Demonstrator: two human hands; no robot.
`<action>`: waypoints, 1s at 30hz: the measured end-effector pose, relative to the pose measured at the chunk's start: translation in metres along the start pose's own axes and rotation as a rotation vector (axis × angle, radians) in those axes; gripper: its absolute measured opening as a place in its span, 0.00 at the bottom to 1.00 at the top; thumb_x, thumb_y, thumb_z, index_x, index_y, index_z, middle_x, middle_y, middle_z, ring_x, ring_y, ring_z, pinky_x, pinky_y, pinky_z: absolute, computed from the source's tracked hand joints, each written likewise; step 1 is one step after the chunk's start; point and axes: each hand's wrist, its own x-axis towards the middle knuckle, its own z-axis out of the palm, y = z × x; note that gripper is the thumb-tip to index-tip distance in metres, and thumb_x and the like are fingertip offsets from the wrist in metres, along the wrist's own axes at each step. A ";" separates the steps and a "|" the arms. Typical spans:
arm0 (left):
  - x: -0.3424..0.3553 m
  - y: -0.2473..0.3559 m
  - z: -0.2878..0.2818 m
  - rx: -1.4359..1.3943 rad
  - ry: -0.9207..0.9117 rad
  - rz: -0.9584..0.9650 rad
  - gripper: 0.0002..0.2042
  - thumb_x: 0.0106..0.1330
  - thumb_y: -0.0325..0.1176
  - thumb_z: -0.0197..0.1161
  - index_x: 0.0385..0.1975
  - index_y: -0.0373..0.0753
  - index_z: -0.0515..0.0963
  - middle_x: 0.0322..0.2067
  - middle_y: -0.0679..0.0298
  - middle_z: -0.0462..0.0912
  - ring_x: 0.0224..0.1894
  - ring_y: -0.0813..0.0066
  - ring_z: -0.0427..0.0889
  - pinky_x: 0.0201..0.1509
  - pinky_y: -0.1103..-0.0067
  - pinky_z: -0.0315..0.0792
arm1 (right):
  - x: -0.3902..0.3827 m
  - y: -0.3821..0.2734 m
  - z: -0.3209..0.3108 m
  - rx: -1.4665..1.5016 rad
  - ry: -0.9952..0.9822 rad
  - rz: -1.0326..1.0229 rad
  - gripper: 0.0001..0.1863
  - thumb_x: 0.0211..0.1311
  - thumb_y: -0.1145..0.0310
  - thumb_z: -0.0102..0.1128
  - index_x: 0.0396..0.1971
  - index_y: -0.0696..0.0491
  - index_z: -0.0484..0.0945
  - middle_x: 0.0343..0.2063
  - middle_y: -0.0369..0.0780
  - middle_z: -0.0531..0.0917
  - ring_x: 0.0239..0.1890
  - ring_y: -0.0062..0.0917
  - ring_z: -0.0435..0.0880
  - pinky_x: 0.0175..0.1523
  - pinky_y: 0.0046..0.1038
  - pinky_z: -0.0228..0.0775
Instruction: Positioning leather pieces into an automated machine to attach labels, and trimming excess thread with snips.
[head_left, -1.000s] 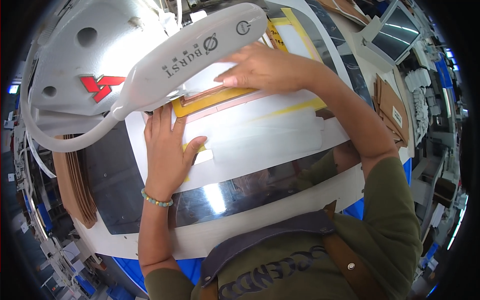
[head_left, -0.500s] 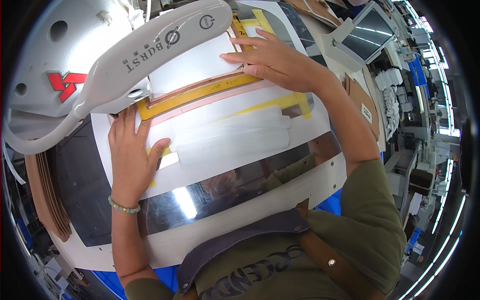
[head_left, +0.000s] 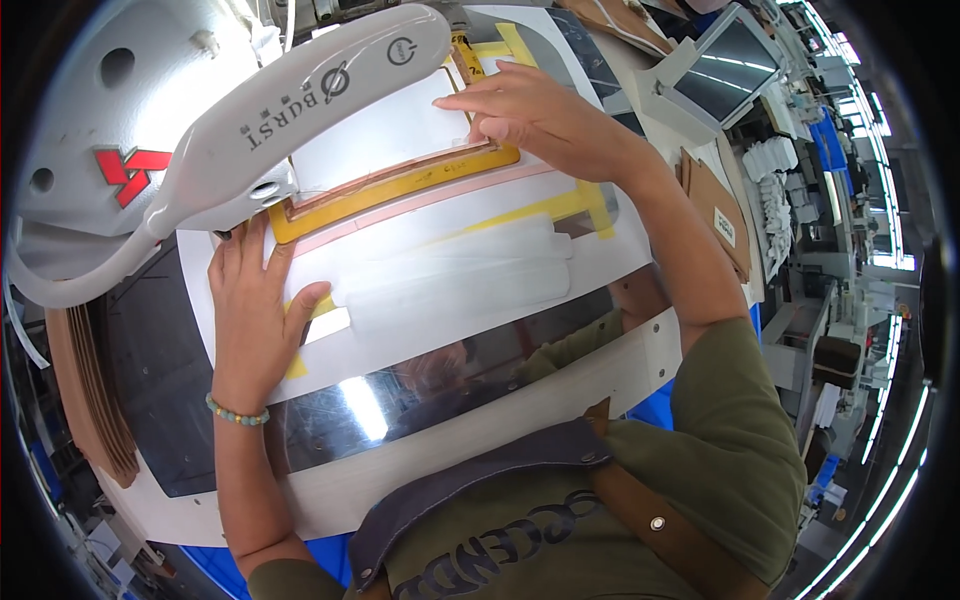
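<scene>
My left hand lies flat with fingers stretched out on a white sheet, its fingertips by the left corner of a yellow frame. Part of this frame is covered by a grey lamp-like arm. Over the frame's right side is my right hand, index finger extended onto the white panel inside and thumb apart from it. Nothing shows in its fingers. Brown strips line the frame's inner edge. A pink strip runs along its near side, and a translucent whitish film lies nearer me.
A white machine body stands at the left. Dark glossy plate shows under the sheet, by the table's pale near edge. Stacked brown boards are at the left; a screen and brown card at the right.
My right hand has lifted its thumb off the frame's corner and drawn its fingers closer, with the index finger extended. My left hand stays flat. The whole view has shifted slightly.
</scene>
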 end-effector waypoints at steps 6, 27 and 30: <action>0.000 0.000 0.001 0.008 -0.005 -0.013 0.36 0.81 0.61 0.50 0.74 0.35 0.73 0.79 0.44 0.63 0.83 0.43 0.56 0.84 0.53 0.48 | 0.011 -0.002 0.010 -0.034 0.059 -0.097 0.28 0.87 0.52 0.42 0.66 0.53 0.84 0.49 0.46 0.89 0.59 0.36 0.81 0.80 0.42 0.55; -0.003 -0.002 0.003 -0.081 0.022 -0.005 0.33 0.78 0.55 0.58 0.70 0.33 0.76 0.79 0.42 0.64 0.82 0.39 0.56 0.85 0.52 0.49 | 0.031 -0.025 0.026 -0.431 -0.004 -0.080 0.20 0.81 0.60 0.47 0.31 0.52 0.83 0.25 0.42 0.84 0.42 0.37 0.80 0.62 0.43 0.65; -0.002 -0.002 0.005 -0.097 0.058 0.012 0.33 0.79 0.57 0.57 0.70 0.33 0.76 0.79 0.42 0.63 0.82 0.39 0.56 0.85 0.52 0.48 | 0.034 -0.025 0.016 -0.501 -0.057 -0.083 0.19 0.80 0.61 0.48 0.31 0.52 0.83 0.29 0.42 0.85 0.40 0.37 0.80 0.62 0.43 0.66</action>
